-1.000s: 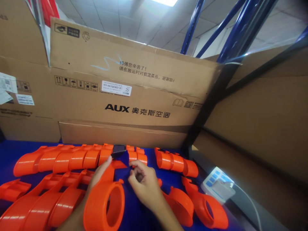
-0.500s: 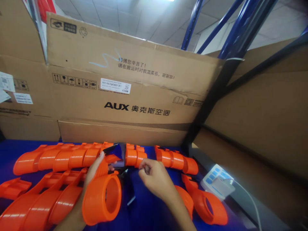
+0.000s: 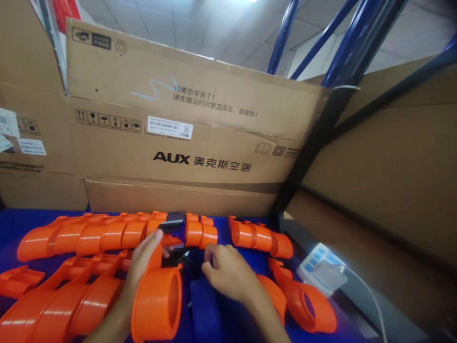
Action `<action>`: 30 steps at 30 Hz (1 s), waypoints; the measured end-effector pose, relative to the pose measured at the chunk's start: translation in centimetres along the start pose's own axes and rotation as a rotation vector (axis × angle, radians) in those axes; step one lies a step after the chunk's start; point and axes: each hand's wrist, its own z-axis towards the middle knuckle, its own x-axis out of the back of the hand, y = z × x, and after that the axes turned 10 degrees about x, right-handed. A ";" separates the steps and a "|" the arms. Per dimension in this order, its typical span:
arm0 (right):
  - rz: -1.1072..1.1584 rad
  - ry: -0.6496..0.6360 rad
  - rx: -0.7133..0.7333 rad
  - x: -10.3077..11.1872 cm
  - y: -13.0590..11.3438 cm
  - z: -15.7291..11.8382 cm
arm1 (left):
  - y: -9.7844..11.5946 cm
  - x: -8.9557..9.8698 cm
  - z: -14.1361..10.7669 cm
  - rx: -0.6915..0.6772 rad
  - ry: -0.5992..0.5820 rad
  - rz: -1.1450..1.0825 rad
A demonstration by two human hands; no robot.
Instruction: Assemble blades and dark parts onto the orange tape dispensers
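My left hand (image 3: 148, 255) is closed around an orange tape dispenser (image 3: 155, 305), its round hub facing right. At its upper end sits a black toothed cutter (image 3: 171, 225) with a dark blue piece beside it. Just right of it, my right hand (image 3: 230, 269) is curled with thumb and fingers together; whatever it may pinch is hidden. Below the right hand is a dark blue shape (image 3: 205, 305) that I cannot make out. A row of similar orange dispensers (image 3: 89, 236) lies behind my left hand, and another row (image 3: 60, 305) lies to its left.
More orange dispensers (image 3: 262, 238) lie at the back right, and one (image 3: 314, 307) is right of my right forearm. A white power strip (image 3: 321, 267) with a cable lies at the right edge. Cardboard (image 3: 200, 138) walls the back, beside a dark rack post (image 3: 303, 157).
The held dispenser has turned, its hub moving right and down, and the cutter now shows its teeth. My right hand has shifted slightly left and down. The dark blue shape shows more.
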 end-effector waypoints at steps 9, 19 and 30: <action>0.310 0.268 0.302 -0.2 -0.8 0.2 | -0.1 -2.2 -2.7 -0.123 -0.070 0.078; 0.132 0.512 0.394 -2.5 -1.2 0.5 | -0.4 -2.7 -3.2 -0.077 -0.224 0.149; 0.123 0.442 0.430 -2.6 -1.4 0.2 | -0.4 -2.1 -3.0 -0.078 -0.304 0.186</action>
